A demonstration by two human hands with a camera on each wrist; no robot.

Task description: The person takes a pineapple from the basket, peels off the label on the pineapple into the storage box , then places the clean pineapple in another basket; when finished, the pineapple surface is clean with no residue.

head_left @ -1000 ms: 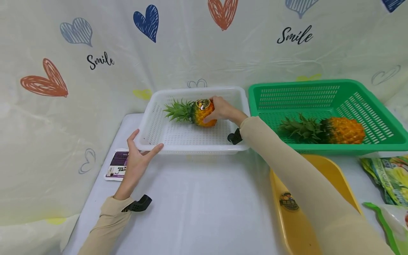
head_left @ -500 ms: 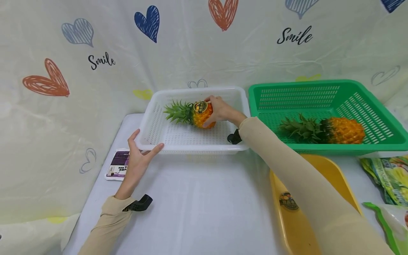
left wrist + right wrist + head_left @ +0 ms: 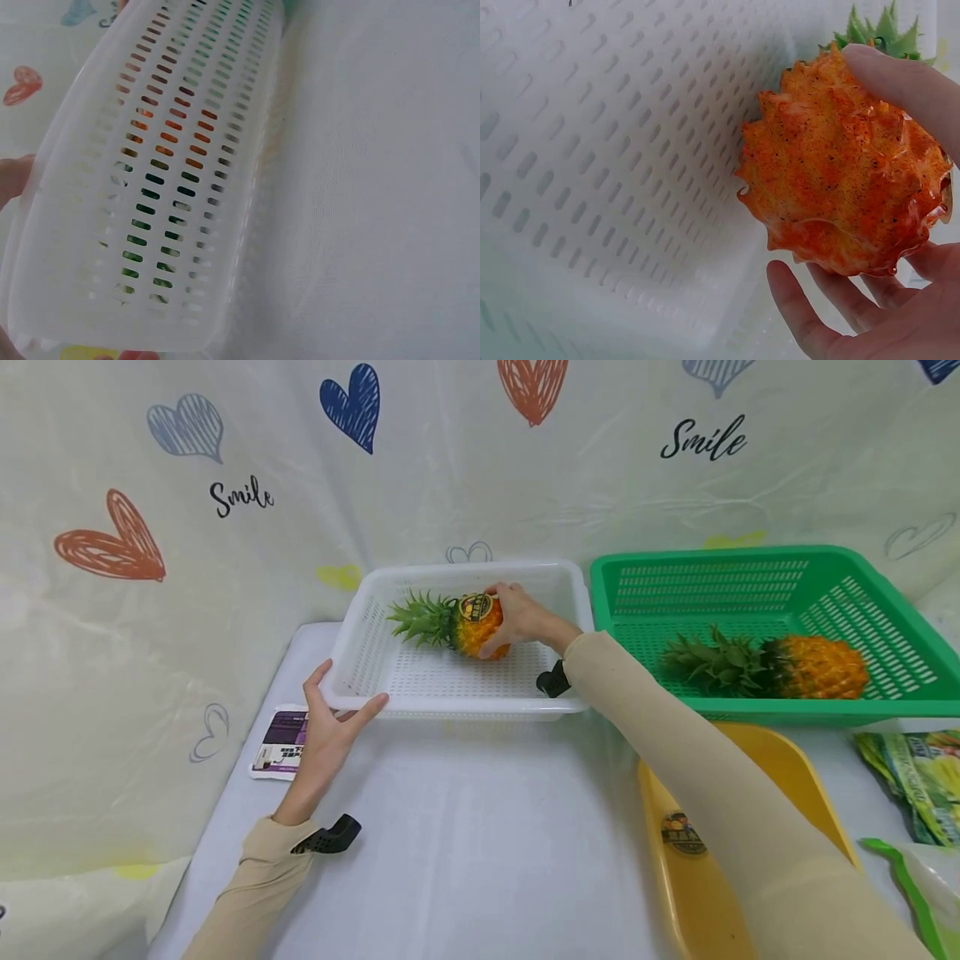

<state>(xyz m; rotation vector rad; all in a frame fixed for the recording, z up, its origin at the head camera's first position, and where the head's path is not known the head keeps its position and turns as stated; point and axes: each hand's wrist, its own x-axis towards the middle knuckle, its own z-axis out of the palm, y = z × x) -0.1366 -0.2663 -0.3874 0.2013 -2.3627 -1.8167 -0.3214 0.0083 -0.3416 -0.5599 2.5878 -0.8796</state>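
Note:
A pineapple with a dark round label lies on its side in the white slotted basket, its green crown toward the left. My right hand grips the fruit by its base. In the right wrist view the thumb lies along the orange spiky skin of the pineapple and the other fingers curve round its opposite side. My left hand holds the basket's front left corner, thumb on the front rim and fingers at the left side. The left wrist view shows the basket's wall, with fingertips at its edges.
A green basket with a second pineapple stands to the right. In front of it is a yellow tub, partly under my right sleeve. Packaged bags lie at the far right. A purple-and-white packet lies by my left hand.
The pineapple has turned slightly in my right hand, its label tipping a little toward the front. My left hand keeps its place on the basket. The head view has shifted slightly.

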